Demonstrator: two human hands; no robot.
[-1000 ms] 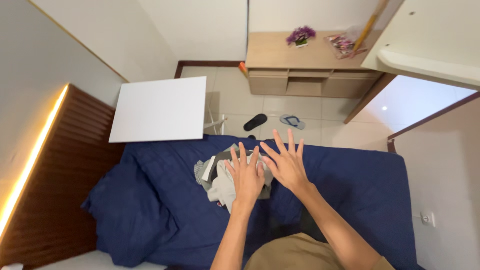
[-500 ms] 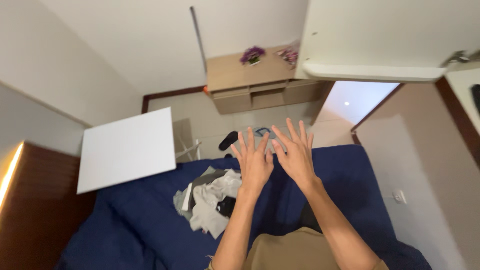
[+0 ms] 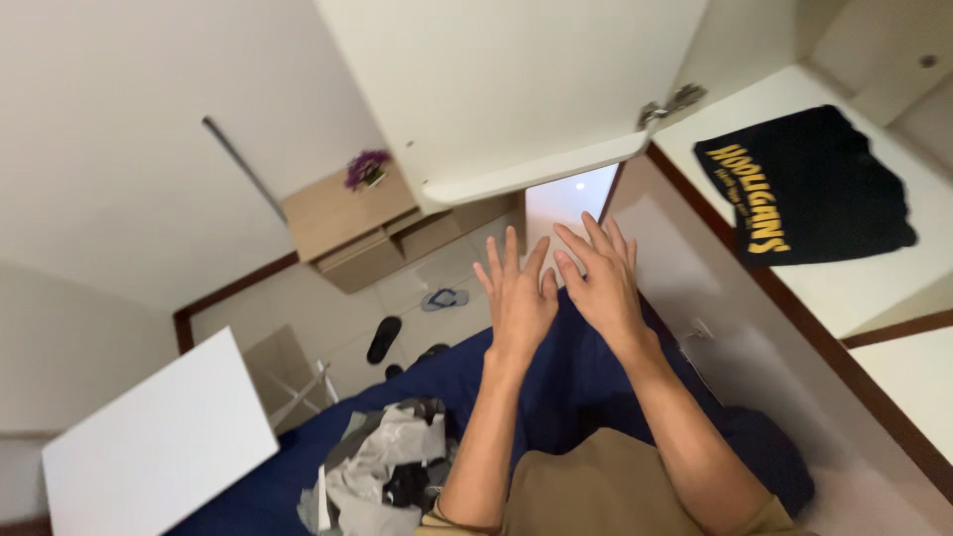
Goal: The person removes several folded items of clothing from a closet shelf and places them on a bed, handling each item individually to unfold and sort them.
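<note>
Both hands are raised in front of the person, backs toward the camera, and neither holds anything. The left hand (image 3: 518, 298) has its fingers spread and straight, palm facing away. The right hand (image 3: 600, 280) is likewise open, fingers splayed and angled slightly toward the left one; the two sit just beside each other, thumbs close, though whether they touch cannot be told.

Below them lies a bed (image 3: 556, 382) with a dark blue cover. On it, down and to the left of the left forearm, is a heap of clothes (image 3: 385, 467) in grey, white and black, well apart from both hands.

To the right, a black shirt (image 3: 809, 189) with yellow print lies folded on a white shelf (image 3: 874, 283) inside an open cupboard, whose white door (image 3: 496, 89) swings out above the hands.

Further off stands a wooden cabinet (image 3: 352, 223) with a purple plant (image 3: 365, 169) on top. Sandals (image 3: 444, 298) lie on the tiled floor. A white worktop (image 3: 149, 447) is at lower left.
</note>
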